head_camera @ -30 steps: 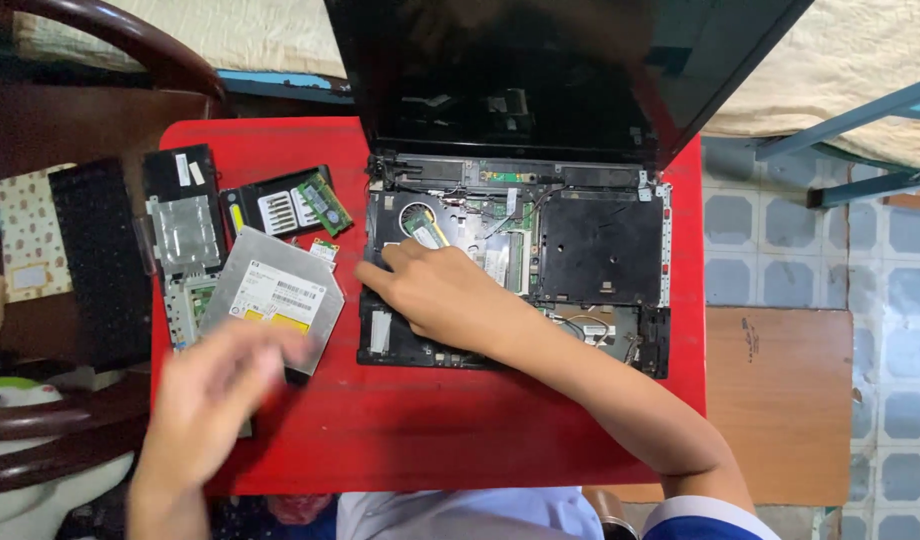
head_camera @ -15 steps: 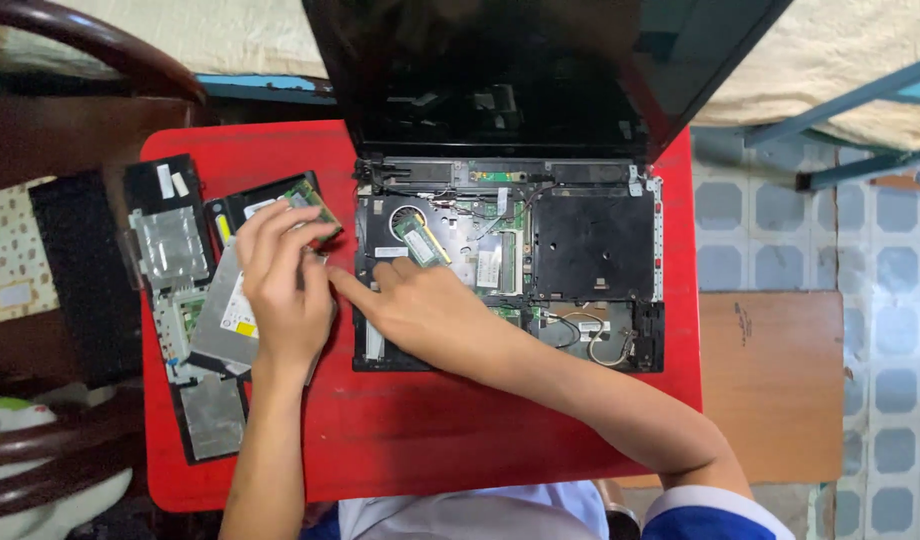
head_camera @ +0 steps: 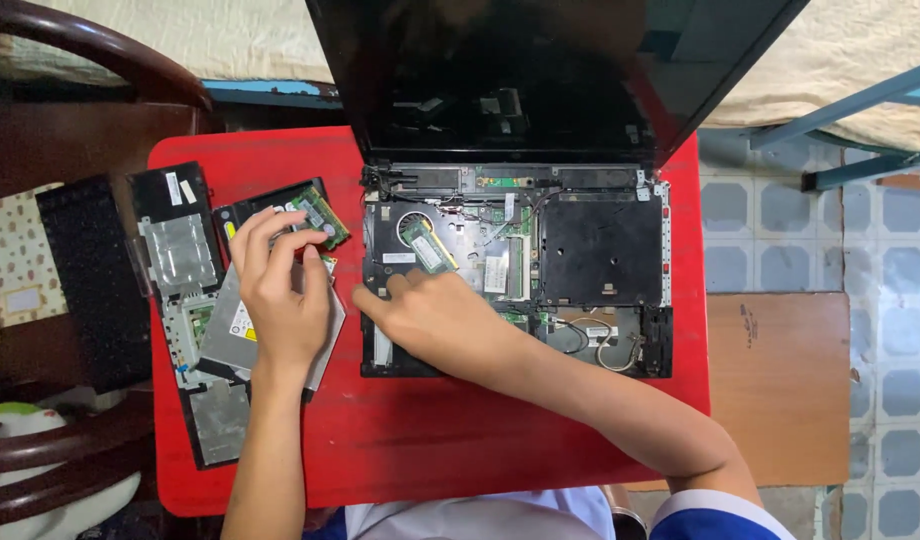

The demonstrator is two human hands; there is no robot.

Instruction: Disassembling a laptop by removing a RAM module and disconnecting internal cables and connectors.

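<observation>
left hand (head_camera: 280, 290) now fingertips on green memory module (head_camera: 318, 217)
</observation>
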